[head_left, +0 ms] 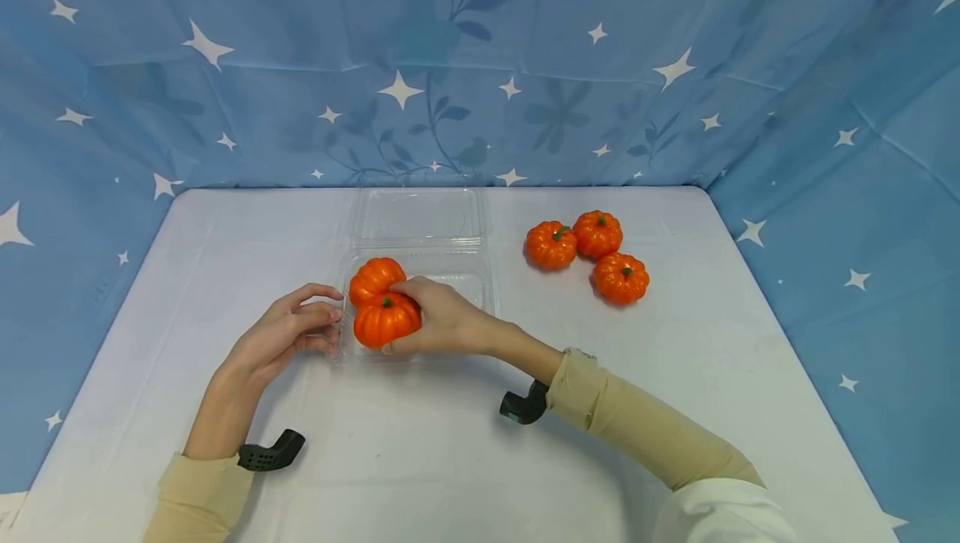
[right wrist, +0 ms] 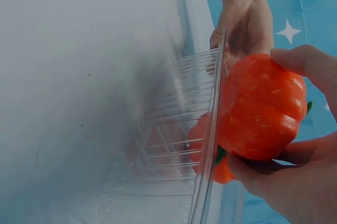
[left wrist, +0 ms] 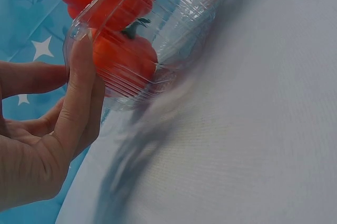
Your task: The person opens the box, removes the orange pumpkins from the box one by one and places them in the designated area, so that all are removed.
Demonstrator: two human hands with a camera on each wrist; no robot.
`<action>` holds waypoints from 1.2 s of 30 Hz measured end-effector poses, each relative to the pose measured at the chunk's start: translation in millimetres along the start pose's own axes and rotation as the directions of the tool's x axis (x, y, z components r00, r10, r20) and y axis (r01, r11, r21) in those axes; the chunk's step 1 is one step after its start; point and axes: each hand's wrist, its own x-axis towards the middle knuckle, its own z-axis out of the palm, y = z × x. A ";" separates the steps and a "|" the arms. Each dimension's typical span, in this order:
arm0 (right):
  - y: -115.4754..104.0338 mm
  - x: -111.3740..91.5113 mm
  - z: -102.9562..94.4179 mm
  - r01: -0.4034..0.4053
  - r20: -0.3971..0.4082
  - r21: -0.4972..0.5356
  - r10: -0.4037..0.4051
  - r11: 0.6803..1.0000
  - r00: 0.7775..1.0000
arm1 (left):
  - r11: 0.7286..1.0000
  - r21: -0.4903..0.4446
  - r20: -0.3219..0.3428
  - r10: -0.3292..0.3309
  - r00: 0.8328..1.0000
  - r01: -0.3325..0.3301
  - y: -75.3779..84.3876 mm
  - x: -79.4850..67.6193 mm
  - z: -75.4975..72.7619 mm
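Observation:
In the head view, my right hand point(head_left: 450, 319) grips an orange toy pumpkin point(head_left: 386, 322) with a green stem, fingers and thumb round its sides. It is held over the left part of a clear plastic clamshell box point(head_left: 465, 284), close to the near rim. Another orange pumpkin point(head_left: 373, 276) sits inside the box, just behind it and partly covered by it. My left hand point(head_left: 288, 330) is at the box's left end; in the left wrist view its fingers point(left wrist: 80, 82) pinch the rim. More orange shows through the ribbed wall there.
Three more orange pumpkins lie grouped on the white tabletop to the right: a left one point(head_left: 551, 245), a back one point(head_left: 597, 233) and a front one point(head_left: 621, 279). The box's clear lid point(head_left: 420, 216) lies folded back. A blue star-print curtain point(head_left: 540, 67) stands behind the table.

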 end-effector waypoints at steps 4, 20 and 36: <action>1.9 -1.6 0.4 0.035 -0.038 -0.031 -0.036 0.999 0.999 | 1.000 0.003 -0.004 -0.002 1.000 0.002 0.7 0.2 -0.1; 14.8 -9.2 -3.4 0.086 -0.172 -0.059 -0.095 0.995 0.980 | 1.000 0.005 -0.004 -0.007 1.000 0.007 -1.1 0.1 -1.0; 29.3 -21.7 -12.6 0.097 -0.244 -0.113 -0.122 0.989 0.962 | 1.000 0.000 -0.006 -0.009 1.000 0.009 -0.9 -0.9 0.2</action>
